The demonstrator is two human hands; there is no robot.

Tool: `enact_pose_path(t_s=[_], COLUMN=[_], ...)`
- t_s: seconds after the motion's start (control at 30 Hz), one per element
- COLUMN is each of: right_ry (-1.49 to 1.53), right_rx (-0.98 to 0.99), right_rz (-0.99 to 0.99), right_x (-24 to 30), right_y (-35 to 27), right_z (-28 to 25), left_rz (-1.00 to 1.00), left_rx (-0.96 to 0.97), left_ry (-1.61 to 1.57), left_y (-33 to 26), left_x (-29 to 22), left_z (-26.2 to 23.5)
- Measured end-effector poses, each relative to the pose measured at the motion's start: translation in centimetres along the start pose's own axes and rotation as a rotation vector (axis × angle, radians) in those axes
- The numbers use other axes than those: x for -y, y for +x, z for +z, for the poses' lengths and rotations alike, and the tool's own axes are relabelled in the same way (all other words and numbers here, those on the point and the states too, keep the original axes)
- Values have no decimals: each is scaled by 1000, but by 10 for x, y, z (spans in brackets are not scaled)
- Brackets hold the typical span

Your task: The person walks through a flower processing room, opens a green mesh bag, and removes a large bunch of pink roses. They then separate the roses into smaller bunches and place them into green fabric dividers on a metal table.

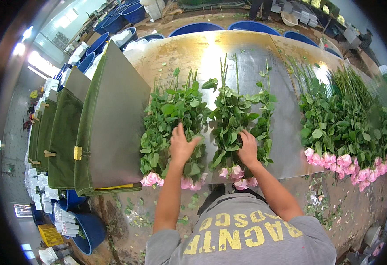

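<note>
Pink roses with long leafy green stems lie on the metal tabletop, blooms toward me. On the left bunch of roses, my left hand rests with thumb and fingers spread, open over the leaves. My right hand reaches into the leaves at the right side of the middle roses; its fingers bend round a rose there, partly hidden by foliage. Beside that hand, a few thinner stems stand a little apart. A larger pile of roses lies farther right.
Upright panels draped in green cloth, with a yellow clip, stand at the table's left. Blue tubs line the far edge, and another blue tub sits on the floor at lower left. Fallen leaves litter the floor. People stand in the background.
</note>
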State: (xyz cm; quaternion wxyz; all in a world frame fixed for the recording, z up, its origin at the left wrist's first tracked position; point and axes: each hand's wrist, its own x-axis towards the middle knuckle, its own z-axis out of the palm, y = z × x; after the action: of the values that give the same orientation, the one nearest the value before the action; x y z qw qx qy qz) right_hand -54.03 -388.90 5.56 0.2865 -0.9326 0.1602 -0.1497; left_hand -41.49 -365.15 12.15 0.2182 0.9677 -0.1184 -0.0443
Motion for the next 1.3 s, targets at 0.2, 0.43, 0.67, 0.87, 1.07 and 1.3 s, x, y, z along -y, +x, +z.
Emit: enact_pose_path(t_s=[0.2, 0.43, 0.67, 0.87, 1.07, 1.3], right_ry=[-12, 17, -25, 8, -24, -12], right_rx=[-8, -39, 1, -39, 3, 12], right_rz=[-21, -64, -64, -122, -108, -105], right_x=[-3, -12, -11, -15, -15, -15], right_y=[0, 0, 1, 3, 4, 3], right_z=[1, 4, 1, 4, 6, 0], left_rz=[-76, -55, -112, -100, -29, -34], left_rx=[69, 53, 142, 162, 96, 213], left_ry=[77, -410, -439, -408, -238, -572], left_y=[7, 24, 21, 22, 27, 25], left_x=[3, 42, 71, 64, 56, 64], left_z=[27, -11, -32, -17, 11, -58])
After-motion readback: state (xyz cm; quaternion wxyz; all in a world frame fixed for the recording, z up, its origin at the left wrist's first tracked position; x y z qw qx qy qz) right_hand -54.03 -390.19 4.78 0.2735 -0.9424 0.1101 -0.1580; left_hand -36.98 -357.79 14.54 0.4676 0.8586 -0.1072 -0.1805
